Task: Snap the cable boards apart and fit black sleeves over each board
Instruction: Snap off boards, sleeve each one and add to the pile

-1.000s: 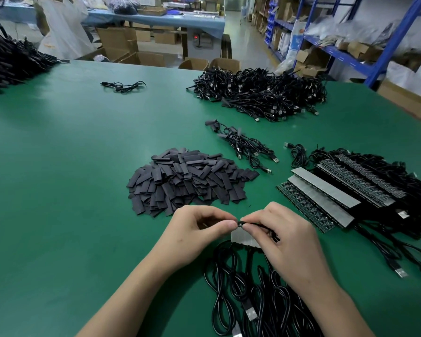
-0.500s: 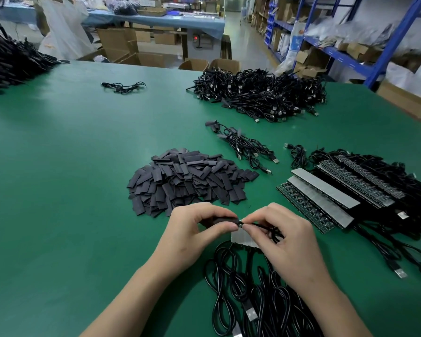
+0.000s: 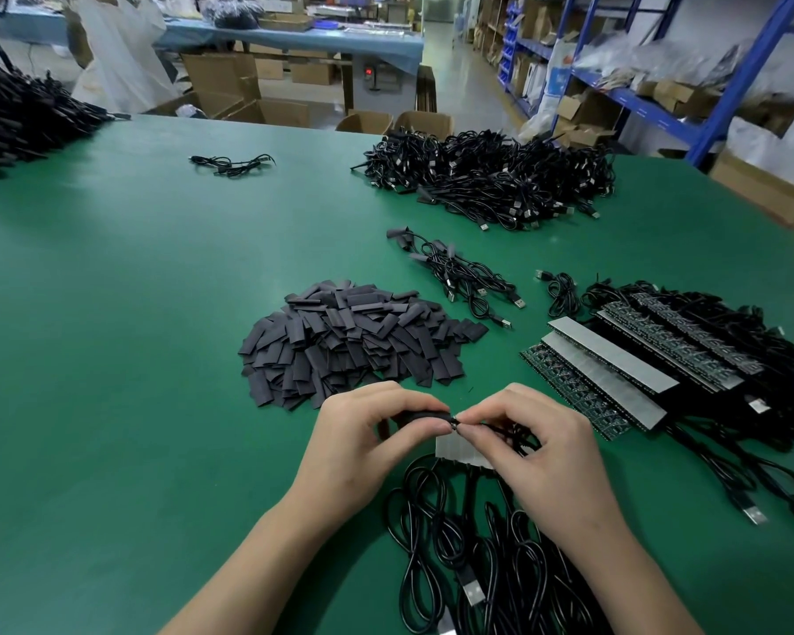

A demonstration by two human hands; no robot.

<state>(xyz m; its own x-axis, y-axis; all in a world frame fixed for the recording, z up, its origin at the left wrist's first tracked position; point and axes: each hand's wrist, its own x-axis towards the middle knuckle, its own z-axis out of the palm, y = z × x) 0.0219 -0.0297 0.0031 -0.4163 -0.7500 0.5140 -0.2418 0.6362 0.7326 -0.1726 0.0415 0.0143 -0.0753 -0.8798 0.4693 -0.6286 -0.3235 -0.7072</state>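
My left hand (image 3: 363, 444) pinches a black sleeve (image 3: 420, 417) between thumb and fingers. My right hand (image 3: 542, 456) pinches a small cable board (image 3: 454, 423) at the sleeve's mouth, fingertips almost touching the left ones. Under both hands lies a pale strip of joined boards (image 3: 459, 451) with black USB cables (image 3: 436, 520) trailing toward me. A heap of black sleeves (image 3: 354, 341) sits just beyond my left hand. Stacked panels of unsnapped boards (image 3: 610, 364) lie to the right.
A small group of sleeved cables (image 3: 459, 277) lies past the sleeve heap, and a big pile of cables (image 3: 491, 176) farther back. Another dark heap (image 3: 15, 116) is at the far left corner. The green table (image 3: 111, 359) stretches left. Shelves and cartons stand behind.
The sleeve in my left hand has slid further over the board held by my right hand. Both hands stay in nearly the same spot.
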